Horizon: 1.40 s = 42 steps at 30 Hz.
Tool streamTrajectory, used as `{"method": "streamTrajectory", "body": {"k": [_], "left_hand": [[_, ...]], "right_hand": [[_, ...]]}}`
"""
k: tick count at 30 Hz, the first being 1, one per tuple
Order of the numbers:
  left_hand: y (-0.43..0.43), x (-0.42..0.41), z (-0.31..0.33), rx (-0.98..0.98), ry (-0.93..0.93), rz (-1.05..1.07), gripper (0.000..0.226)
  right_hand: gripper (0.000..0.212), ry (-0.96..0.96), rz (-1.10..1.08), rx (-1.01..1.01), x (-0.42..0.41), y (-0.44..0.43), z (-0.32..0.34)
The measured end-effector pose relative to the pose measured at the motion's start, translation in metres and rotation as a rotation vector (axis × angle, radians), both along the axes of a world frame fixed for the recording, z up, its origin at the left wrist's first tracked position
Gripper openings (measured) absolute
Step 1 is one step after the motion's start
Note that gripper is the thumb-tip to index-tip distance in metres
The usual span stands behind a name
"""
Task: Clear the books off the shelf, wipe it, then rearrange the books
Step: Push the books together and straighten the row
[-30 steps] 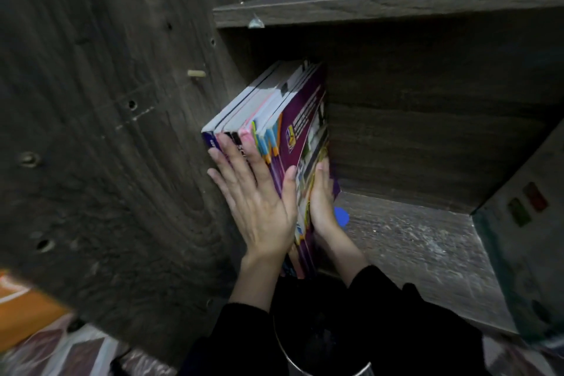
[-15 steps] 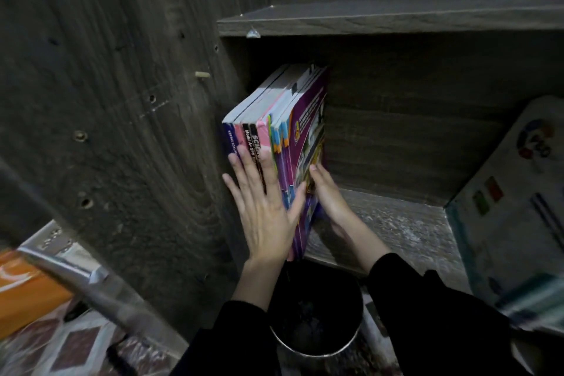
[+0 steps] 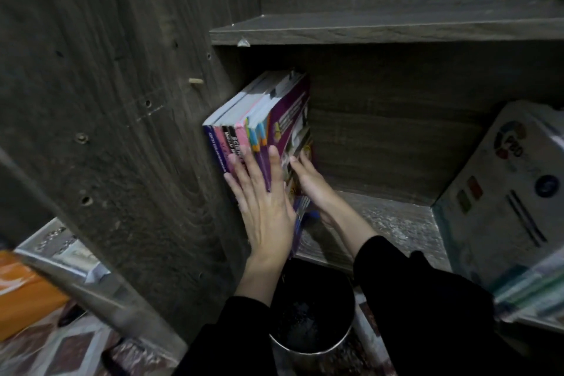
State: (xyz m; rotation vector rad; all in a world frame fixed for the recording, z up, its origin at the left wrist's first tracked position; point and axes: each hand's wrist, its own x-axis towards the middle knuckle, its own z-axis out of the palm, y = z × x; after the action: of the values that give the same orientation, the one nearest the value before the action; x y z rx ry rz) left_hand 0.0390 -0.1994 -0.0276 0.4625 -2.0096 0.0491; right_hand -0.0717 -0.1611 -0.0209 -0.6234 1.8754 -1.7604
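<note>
Head view — flat left hand (image 3: 265, 210) on glossy books (image 3: 259, 110); shelf (image 3: 396, 223) perhaps dusty.

- "SCIEN" in white capitals on a black book spine (image 3: 236, 146), rest of the word covered.
- "Modul A+" in white on the dark spine (image 3: 228, 140) just left of it.
- White print down the blue spine (image 3: 214, 149) at far left, too blurred to read.
- "PBD" inside a coloured ring on the white book cover (image 3: 500, 201) at right.
</note>
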Motion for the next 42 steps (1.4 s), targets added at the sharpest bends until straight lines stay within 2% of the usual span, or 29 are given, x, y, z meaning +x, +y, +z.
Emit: {"method": "streamTrajectory", "body": {"k": [7, 12, 19, 22, 24, 27, 29, 31, 34, 37, 39, 42], "left_hand": [[-0.006, -0.003, -0.003, 0.01, -0.05, 0.065, 0.079], [-0.008, -0.001, -0.003, 0.007, -0.068, 0.061, 0.077], [-0.012, 0.001, -0.005, -0.009, -0.083, 0.065, 0.079], [-0.013, 0.003, -0.006, -0.031, -0.141, 0.063, 0.077], [-0.012, 0.005, -0.004, -0.029, -0.171, 0.083, 0.075], [-0.013, 0.01, -0.001, -0.065, -0.212, 0.077, 0.081], [-0.014, 0.013, 0.002, -0.086, -0.238, 0.072, 0.094], [-0.015, 0.016, 0.004, -0.07, -0.264, 0.058, 0.106], [-0.012, 0.016, 0.005, -0.011, -0.3, 0.031, 0.116], [-0.007, 0.016, 0.007, 0.038, -0.321, 0.03, 0.118], [-0.005, 0.015, 0.009, 0.056, -0.32, 0.023, 0.121], [-0.004, 0.016, 0.009, 0.066, -0.308, 0.01, 0.122]], "right_hand": [[0.067, -0.027, 0.036, 0.027, 0.0, 0.002, -0.001], [0.06, -0.01, 0.002, 0.028, 0.008, 0.009, 0.003], [0.05, 0.12, -0.211, -0.01, 0.035, 0.057, 0.025], [0.045, 0.308, -0.232, 0.037, 0.048, 0.099, 0.045], [0.044, 0.557, -0.32, 0.082, 0.054, 0.133, 0.053], [0.047, 1.014, -0.575, 0.163, 0.056, 0.185, 0.055], [0.048, 1.213, -0.775, 0.255, 0.053, 0.221, 0.054], [0.051, 1.334, -0.99, 0.366, 0.046, 0.255, 0.051], [0.073, 1.278, -1.211, 0.526, 0.036, 0.288, 0.044], [0.096, 1.054, -1.212, 0.631, 0.033, 0.296, 0.035], [0.097, 1.006, -1.179, 0.686, 0.032, 0.3, 0.031], [0.083, 1.007, -1.185, 0.74, 0.036, 0.306, 0.028]]}}
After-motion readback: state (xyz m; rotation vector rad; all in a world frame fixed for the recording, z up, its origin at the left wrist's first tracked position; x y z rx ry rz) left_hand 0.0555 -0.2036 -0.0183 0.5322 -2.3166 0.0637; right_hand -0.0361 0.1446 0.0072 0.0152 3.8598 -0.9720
